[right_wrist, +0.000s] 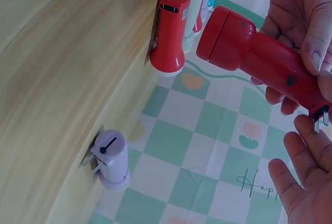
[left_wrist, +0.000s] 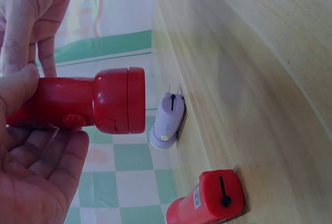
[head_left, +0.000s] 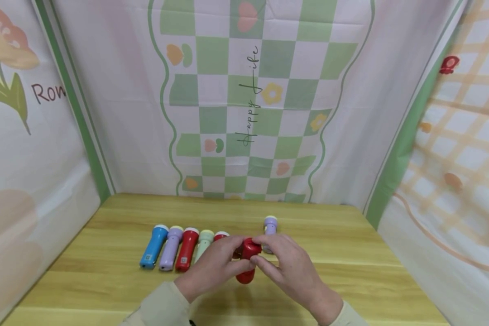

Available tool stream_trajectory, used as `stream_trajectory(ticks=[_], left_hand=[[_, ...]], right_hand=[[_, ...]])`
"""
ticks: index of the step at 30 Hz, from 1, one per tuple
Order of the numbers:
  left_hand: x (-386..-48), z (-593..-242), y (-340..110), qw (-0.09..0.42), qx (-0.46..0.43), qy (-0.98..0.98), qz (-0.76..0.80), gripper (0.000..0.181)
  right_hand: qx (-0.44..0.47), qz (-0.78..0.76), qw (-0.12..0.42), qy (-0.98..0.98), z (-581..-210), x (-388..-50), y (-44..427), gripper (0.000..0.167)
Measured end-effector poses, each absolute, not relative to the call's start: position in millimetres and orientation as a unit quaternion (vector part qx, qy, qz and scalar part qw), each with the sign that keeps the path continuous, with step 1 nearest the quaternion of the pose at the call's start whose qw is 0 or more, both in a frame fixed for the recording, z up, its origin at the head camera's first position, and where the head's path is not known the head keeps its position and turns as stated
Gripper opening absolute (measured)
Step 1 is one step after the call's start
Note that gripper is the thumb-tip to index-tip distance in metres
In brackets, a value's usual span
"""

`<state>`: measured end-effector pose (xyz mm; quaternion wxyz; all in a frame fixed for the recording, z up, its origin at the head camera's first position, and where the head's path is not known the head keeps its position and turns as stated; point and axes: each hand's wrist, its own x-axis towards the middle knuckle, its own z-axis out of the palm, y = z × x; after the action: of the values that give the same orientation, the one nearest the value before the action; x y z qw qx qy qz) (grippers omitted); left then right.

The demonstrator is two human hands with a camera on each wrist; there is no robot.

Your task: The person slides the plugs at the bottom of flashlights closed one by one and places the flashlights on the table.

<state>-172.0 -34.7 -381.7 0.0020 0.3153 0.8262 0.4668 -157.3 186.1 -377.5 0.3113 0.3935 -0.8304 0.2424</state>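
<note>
A red flashlight (head_left: 246, 275) is held above the table between both hands, its wide head angled down. My left hand (head_left: 212, 265) grips the barrel, thumb on one side and fingers beneath; the left wrist view shows the ribbed switch (left_wrist: 74, 121). My right hand (head_left: 293, 267) has thumb and forefinger at the tail end, while its other fingers spread loosely in the right wrist view. Two metal plug prongs (right_wrist: 320, 119) stick out of the tail beside the right fingertips. Behind the right hand, a lavender flashlight (head_left: 270, 225) lies with its prongs (right_wrist: 93, 163) out.
Left of the hands, a row of flashlights lies on the wooden table (head_left: 309, 217): blue (head_left: 154, 246), lavender (head_left: 171, 248), red (head_left: 187, 249), pale green (head_left: 204, 244) and another red (right_wrist: 171, 32), partly hidden in the head view. A patterned curtain (head_left: 244, 90) hangs behind.
</note>
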Motion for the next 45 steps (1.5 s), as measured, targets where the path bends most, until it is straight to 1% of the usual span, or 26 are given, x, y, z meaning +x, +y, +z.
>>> stream_trajectory(ticks=[9, 15, 22, 28, 35, 45], left_hand=[[-167.1, -381.4, -34.5, -0.021, 0.312, 0.828, 0.466, 0.034], [-164.9, -380.7, -33.6, -0.039, 0.309, 0.834, 0.455, 0.032], [-162.4, -379.2, -33.5, -0.062, 0.31, 0.837, 0.447, 0.032], [-160.9, -377.7, -34.0, -0.067, 0.306, 0.842, 0.439, 0.033], [-160.4, -376.9, -33.0, -0.08, 0.314, 0.843, 0.43, 0.03], [-159.5, -374.3, -34.3, -0.07, 0.316, 0.849, 0.418, 0.03]], right_hand=[[0.402, 0.248, 0.334, -0.816, -378.5, -156.8, 184.9, 0.034], [0.407, 0.248, 0.352, -0.806, -377.9, -156.3, 184.3, 0.033], [0.407, 0.253, 0.355, -0.803, -378.0, -156.3, 185.0, 0.034], [0.409, 0.261, 0.364, -0.795, -378.0, -157.4, 186.1, 0.036], [0.418, 0.269, 0.384, -0.778, -377.9, -159.1, 186.5, 0.035], [0.413, 0.283, 0.368, -0.783, -379.1, -158.4, 187.6, 0.031]])
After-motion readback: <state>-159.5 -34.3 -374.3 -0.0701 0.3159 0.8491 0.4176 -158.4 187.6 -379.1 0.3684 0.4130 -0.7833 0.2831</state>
